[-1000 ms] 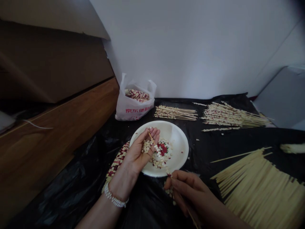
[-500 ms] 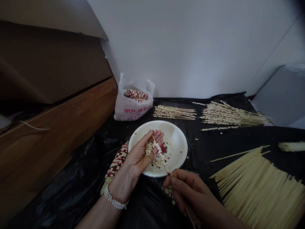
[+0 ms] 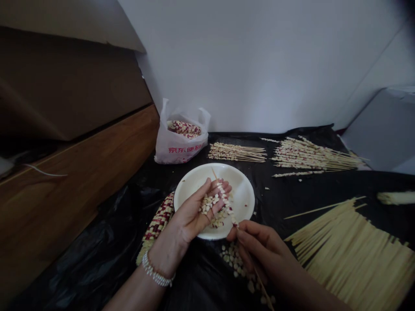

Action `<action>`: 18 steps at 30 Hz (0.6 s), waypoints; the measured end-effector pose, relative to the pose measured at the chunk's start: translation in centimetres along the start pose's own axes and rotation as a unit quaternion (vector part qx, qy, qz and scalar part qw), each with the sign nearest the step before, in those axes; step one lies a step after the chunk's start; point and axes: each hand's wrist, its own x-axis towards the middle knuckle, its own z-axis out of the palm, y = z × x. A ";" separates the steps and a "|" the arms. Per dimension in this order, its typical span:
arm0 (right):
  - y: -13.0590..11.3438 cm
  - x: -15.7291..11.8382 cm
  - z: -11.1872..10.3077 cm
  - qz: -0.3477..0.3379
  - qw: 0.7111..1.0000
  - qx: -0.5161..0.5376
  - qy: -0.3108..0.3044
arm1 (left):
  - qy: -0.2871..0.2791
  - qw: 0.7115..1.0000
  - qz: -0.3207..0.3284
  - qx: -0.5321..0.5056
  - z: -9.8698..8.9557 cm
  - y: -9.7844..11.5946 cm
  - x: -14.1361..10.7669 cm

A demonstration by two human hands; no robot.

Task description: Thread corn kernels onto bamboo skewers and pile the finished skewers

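Observation:
My left hand (image 3: 194, 211) is palm up above the white bowl (image 3: 184, 181), its fingers curved around loose corn kernels (image 3: 209, 204). Across its fingers lies a skewer (image 3: 228, 203) threaded with white and dark red kernels, its bare tip pointing up past the fingers. My right hand (image 3: 259, 244) pinches this skewer at the bowl's near right edge, and the bare stick runs down below the hand. More kernels lie in the bowl, partly hidden by my left hand. A red and white corn cob (image 3: 158, 220) lies left of the bowl.
Behind the bowl stands a plastic bag (image 3: 181, 149) of cobs. Threaded skewers form a small pile (image 3: 236, 152) and a larger pile (image 3: 304, 155). Bare sticks (image 3: 353, 255) fan out at right. Loose kernels (image 3: 233, 257) lie on black plastic. A wooden board (image 3: 97, 164) borders the left.
The skewer's tip has come away from the left fingertips and now sticks up beyond them. My left hand has opened a little, and my right hand has shifted slightly right and up.

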 end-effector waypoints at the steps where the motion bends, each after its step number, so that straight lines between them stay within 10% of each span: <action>1: 0.1 0.0 0.0 0.006 1.000 0.009 -0.002 | 0.003 1.000 0.009 -0.003 0.0 0.2 0.1; 18: 0.7 -0.6 1.3 0.124 0.977 0.162 -0.061 | 0.048 0.988 0.143 -0.016 -1.2 1.2 1.4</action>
